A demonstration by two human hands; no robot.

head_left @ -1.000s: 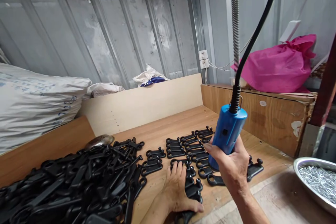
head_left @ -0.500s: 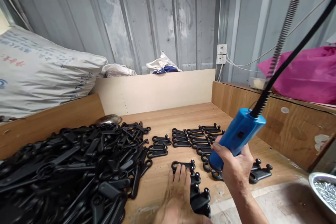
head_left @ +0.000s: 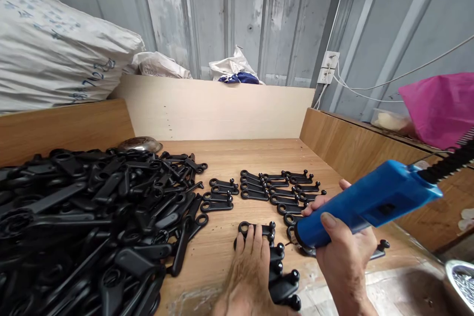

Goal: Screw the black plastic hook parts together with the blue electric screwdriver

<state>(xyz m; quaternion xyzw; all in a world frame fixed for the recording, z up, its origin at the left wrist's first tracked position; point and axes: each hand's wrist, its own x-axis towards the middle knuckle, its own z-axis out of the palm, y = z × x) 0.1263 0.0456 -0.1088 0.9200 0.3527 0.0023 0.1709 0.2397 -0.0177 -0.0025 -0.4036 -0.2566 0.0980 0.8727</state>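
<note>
My right hand (head_left: 344,252) is wrapped around a blue electric screwdriver (head_left: 355,207), its cable end tilted up to the right. A thin bit shows at the lower left end, near the black plastic arms (head_left: 289,207) on the board. Stretched flat, my left hand (head_left: 246,271) rests its fingertips on a black plastic arm (head_left: 255,228) with a ring at one end and a ball-headed stud at the other. More such arms (head_left: 283,281) lie beside and partly under this hand.
A large heap of black arms (head_left: 111,217) covers the left side, with a metal bowl (head_left: 140,144) behind it. Small rows of arms (head_left: 254,185) lie mid-board. Wooden side boards (head_left: 370,168) bound the surface. At lower right stands a metal bowl of small metal pieces (head_left: 462,281).
The screwdriver has tipped from near upright to a low slant, its cable end swinging right and down. My left hand stays on the arms. The view has shifted slightly.
</note>
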